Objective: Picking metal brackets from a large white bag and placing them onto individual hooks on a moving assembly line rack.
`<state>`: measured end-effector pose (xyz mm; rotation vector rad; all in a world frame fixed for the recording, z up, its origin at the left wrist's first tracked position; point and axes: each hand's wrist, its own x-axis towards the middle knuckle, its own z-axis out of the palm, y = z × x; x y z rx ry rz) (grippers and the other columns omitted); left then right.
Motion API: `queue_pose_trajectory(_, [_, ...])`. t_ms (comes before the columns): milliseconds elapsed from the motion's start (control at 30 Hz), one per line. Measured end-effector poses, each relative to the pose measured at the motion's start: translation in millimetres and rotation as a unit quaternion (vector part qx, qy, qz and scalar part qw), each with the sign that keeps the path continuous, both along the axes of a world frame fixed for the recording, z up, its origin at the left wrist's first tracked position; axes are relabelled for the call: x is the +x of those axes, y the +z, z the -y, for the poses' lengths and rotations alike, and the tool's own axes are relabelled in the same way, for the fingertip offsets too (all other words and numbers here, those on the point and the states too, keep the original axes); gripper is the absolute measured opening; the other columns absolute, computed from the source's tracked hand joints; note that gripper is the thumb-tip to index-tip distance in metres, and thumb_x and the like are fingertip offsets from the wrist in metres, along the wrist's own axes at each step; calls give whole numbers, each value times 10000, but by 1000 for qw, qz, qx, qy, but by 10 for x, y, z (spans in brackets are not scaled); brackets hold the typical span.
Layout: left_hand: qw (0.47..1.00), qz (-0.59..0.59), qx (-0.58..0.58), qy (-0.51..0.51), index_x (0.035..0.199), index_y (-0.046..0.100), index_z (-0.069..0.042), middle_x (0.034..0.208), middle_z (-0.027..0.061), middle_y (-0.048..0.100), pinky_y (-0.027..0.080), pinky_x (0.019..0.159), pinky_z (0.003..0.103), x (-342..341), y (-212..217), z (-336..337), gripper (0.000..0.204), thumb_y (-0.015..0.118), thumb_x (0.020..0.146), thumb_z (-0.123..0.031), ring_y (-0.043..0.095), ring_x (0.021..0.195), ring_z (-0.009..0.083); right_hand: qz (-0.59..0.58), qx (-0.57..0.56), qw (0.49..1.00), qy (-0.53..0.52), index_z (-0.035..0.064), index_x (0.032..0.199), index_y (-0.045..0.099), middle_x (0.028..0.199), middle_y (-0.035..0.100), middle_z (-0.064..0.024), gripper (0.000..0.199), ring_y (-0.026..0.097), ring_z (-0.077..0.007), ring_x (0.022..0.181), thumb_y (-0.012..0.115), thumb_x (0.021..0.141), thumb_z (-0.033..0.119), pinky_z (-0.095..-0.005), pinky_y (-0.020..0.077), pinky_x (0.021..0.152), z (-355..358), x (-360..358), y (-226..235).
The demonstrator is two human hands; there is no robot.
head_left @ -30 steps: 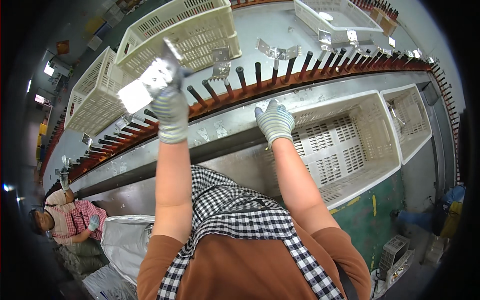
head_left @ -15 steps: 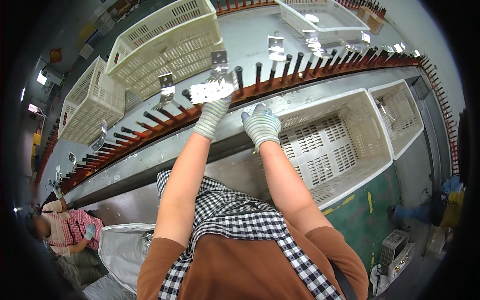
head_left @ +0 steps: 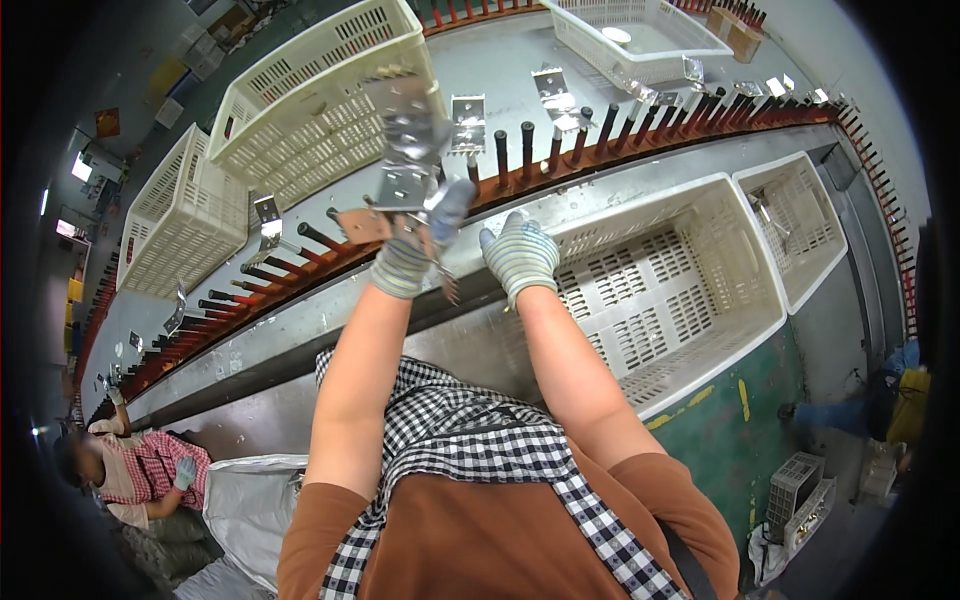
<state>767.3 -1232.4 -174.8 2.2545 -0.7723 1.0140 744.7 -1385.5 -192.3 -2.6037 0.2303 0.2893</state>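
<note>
My left hand (head_left: 402,268), in a striped knit glove, is closed on shiny bent metal brackets (head_left: 405,185) with holes; motion blur hides how many there are. It is above the row of black-tipped red pegs (head_left: 502,155). My right hand (head_left: 522,258), gloved alike, is beside the upper left corner of a large white crate (head_left: 755,260). Its fingers are loosely bent and apart, with nothing visible in them. Similar metal brackets stand at the pegs, one (head_left: 468,122) right of the held pieces and another (head_left: 268,225) to their left.
Tall cream crates (head_left: 320,140) stand beyond the pegs at the left. A shallow white crate (head_left: 650,65) is at the far right. Next to the large crate sits a smaller one (head_left: 795,235) with metal pieces. A person in a checked apron (head_left: 165,465) works at lower left.
The pegs and the brackets at them have shifted left. My left hand has moved slightly left and down, and the metal pieces in it have swung to another angle. My right hand barely moved.
</note>
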Motion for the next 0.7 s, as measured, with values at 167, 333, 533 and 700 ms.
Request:
queue_pose_trajectory(167, [921, -300, -145, -203, 1249, 443, -9, 1154, 109, 556, 460, 887, 332, -78, -295, 343, 527, 667, 805, -183, 560, 1016, 206, -34, 246, 967, -52, 19, 1081, 584, 1048, 623, -158, 318, 603, -273, 988, 481, 895, 256, -364, 493, 824, 68, 43, -272])
queue_pose_trajectory(333, [937, -297, -29, -179, 1373, 240, 7, 1238, 113, 516, 368, 1020, 313, 141, -323, 573, 891, 763, 696, -241, 492, 1157, 212, 39, 851, 499, -158, 57, 1126, 558, 1071, 609, -106, 296, 594, -222, 954, 437, 927, 241, -308, 493, 795, -78, 189, -1049])
queue_pose_trajectory(533, [877, -401, -163, -207, 1303, 342, -49, 1211, 108, 507, 385, 992, 345, 287, -285, 589, 763, 750, 677, -202, 461, 1137, 241, 188, 222, 953, 90, 142, 1212, 544, 1174, 584, -145, 419, 584, -285, 1031, 469, 872, 374, -373, 476, 864, -81, 247, -1201])
queue_pose_trajectory(700, [941, -296, -56, -155, 1203, 507, -90, 1174, 77, 534, 397, 940, 391, 287, -231, 504, 572, 663, 718, -349, 487, 1064, 270, 196, -52, 971, 128, 145, 1206, 559, 1164, 595, -151, 500, 588, -305, 1033, 488, 825, 461, -392, 485, 852, -37, 189, -951])
